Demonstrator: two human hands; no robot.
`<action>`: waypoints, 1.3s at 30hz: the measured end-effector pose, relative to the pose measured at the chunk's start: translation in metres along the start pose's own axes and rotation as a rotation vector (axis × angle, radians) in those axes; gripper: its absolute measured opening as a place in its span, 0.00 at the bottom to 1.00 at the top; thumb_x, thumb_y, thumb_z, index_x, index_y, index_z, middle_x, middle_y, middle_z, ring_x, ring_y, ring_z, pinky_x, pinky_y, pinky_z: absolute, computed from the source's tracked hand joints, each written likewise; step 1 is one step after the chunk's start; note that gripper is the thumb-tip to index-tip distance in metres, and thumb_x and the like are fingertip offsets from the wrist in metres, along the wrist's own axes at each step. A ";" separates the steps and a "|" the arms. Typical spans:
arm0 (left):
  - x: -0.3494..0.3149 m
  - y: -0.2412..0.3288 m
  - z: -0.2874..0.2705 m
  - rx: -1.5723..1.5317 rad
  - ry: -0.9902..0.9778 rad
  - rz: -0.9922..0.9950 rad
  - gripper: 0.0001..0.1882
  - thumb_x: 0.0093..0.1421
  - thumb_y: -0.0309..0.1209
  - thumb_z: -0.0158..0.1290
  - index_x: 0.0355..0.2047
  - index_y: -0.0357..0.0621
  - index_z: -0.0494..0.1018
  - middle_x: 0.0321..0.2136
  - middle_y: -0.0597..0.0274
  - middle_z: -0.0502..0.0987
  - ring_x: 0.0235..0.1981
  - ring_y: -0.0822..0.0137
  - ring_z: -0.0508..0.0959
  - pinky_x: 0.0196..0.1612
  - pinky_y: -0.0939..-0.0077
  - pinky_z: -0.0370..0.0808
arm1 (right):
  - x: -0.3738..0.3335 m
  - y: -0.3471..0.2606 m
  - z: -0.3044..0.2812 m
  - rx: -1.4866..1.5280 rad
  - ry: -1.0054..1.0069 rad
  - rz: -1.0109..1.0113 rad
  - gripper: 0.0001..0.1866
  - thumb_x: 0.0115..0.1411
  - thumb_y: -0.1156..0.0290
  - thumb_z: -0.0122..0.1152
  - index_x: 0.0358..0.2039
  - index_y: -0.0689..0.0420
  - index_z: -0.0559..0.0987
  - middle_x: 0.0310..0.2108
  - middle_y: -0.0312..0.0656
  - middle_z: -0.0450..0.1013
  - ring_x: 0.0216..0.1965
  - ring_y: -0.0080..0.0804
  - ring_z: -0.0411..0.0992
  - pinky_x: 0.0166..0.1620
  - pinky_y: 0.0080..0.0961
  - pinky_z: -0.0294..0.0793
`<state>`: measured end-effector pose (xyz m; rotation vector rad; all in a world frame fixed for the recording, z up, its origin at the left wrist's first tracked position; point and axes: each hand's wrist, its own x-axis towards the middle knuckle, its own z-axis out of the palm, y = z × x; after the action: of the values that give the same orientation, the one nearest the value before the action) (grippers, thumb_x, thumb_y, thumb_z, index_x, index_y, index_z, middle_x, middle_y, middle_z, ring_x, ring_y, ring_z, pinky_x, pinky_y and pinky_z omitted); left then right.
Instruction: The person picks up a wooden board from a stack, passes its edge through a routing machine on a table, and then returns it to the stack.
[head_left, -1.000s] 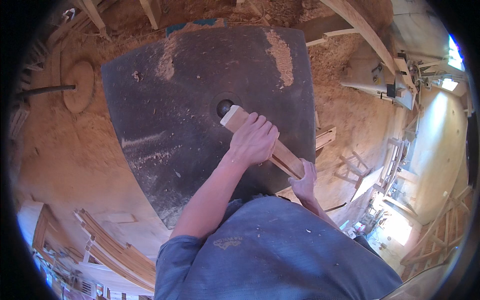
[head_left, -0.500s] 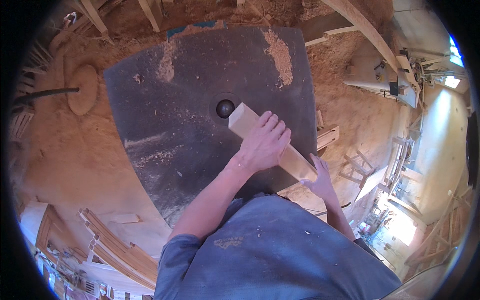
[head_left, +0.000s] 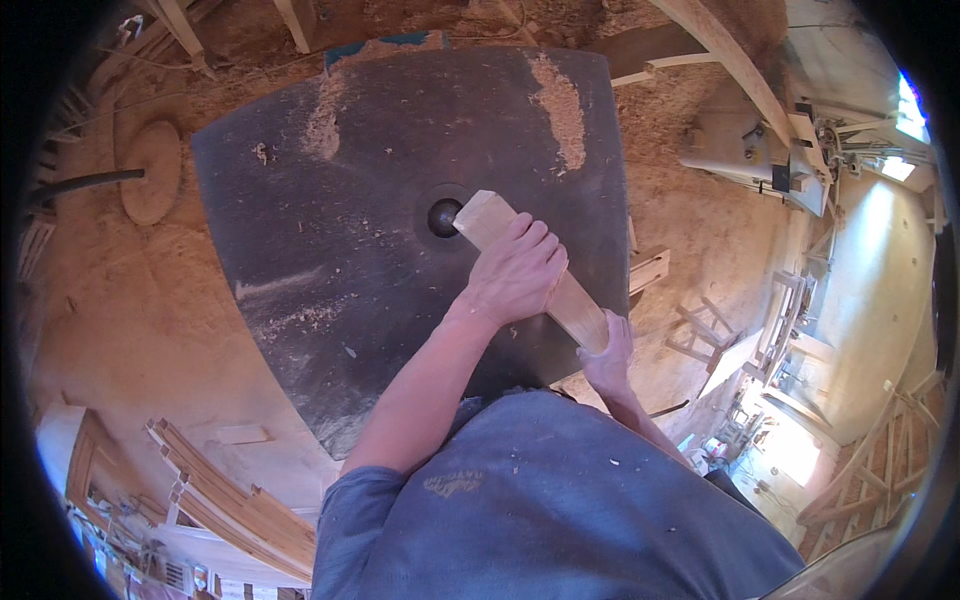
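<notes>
A pale, square-edged wooden block (head_left: 578, 318) lies at a slant over a dark machine table (head_left: 330, 230). Its far end is beside the round black spindle (head_left: 446, 217) in the table's middle; whether they touch I cannot tell. My left hand (head_left: 515, 272) is wrapped over the block's upper part, fingers curled over its far side. At the near right end, my right hand (head_left: 610, 355) grips the block, its thumb and fingers around the end.
Sawdust patches (head_left: 558, 110) lie on the table. Long wooden boards (head_left: 225, 505) are stacked at the lower left. A round disc (head_left: 152, 172) with a dark hose stands left of the table. Wooden trestles (head_left: 705, 325) and a grey machine (head_left: 725, 140) are at the right.
The block has turned a little steeper, its near end shifting left with my right hand, which has closed further around it. My left hand keeps its grip and has moved slightly left.
</notes>
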<state>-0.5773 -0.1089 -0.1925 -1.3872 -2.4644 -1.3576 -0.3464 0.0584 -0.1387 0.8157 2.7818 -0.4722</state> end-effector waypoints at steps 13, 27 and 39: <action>-0.026 0.030 -0.015 0.015 -0.023 -0.136 0.08 0.53 0.30 0.63 0.34 0.44 0.78 0.31 0.62 0.75 0.40 0.60 0.76 0.55 0.61 0.72 | -0.003 0.005 -0.022 -0.016 -0.081 -0.130 0.40 0.38 0.77 0.77 0.58 0.58 0.75 0.54 0.52 0.75 0.55 0.56 0.71 0.60 0.49 0.69; 0.015 0.015 -0.001 0.065 -0.090 -0.038 0.09 0.64 0.36 0.58 0.34 0.44 0.78 0.30 0.59 0.77 0.40 0.57 0.76 0.64 0.54 0.67 | 0.021 0.029 -0.046 0.003 -0.148 -0.077 0.46 0.41 0.74 0.79 0.65 0.58 0.70 0.57 0.55 0.71 0.61 0.58 0.67 0.66 0.50 0.65; 0.008 -0.003 -0.002 0.041 -0.060 -0.010 0.10 0.63 0.36 0.58 0.27 0.45 0.77 0.26 0.61 0.75 0.37 0.60 0.75 0.55 0.63 0.70 | 0.004 0.013 -0.005 0.005 -0.013 -0.018 0.42 0.40 0.79 0.77 0.59 0.60 0.73 0.52 0.54 0.73 0.56 0.59 0.69 0.61 0.51 0.68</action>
<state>-0.5846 -0.1059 -0.1900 -1.4291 -2.5246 -1.2785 -0.3430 0.0730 -0.1382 0.7865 2.7789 -0.4864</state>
